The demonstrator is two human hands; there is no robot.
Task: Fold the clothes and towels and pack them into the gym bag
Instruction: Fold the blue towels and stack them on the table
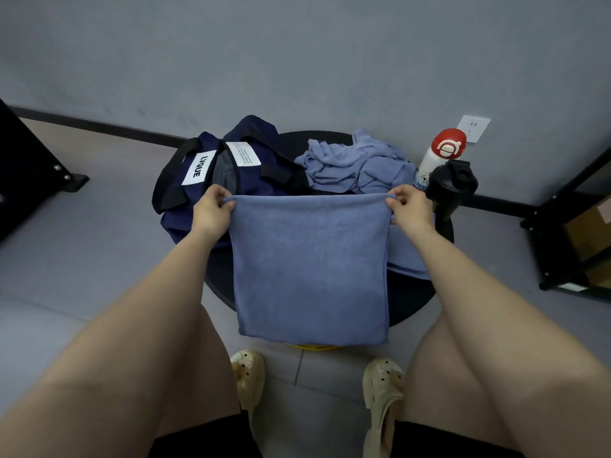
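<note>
Legible text: 1 word, on the gym bag point(251, 166).

White label point(199, 168) on the navy gym bag, at the left edge of the round table point(413, 302), reads "LIQUE" in black capitals, running lengthwise down the label. A 2nd white label point(245, 154) just right of it carries several lines of small print, too fine to read. White bottle point(438, 160) with red cap at the table's right edge has a white emblem on the cap and blue markings low on the body, neither legible.
</note>
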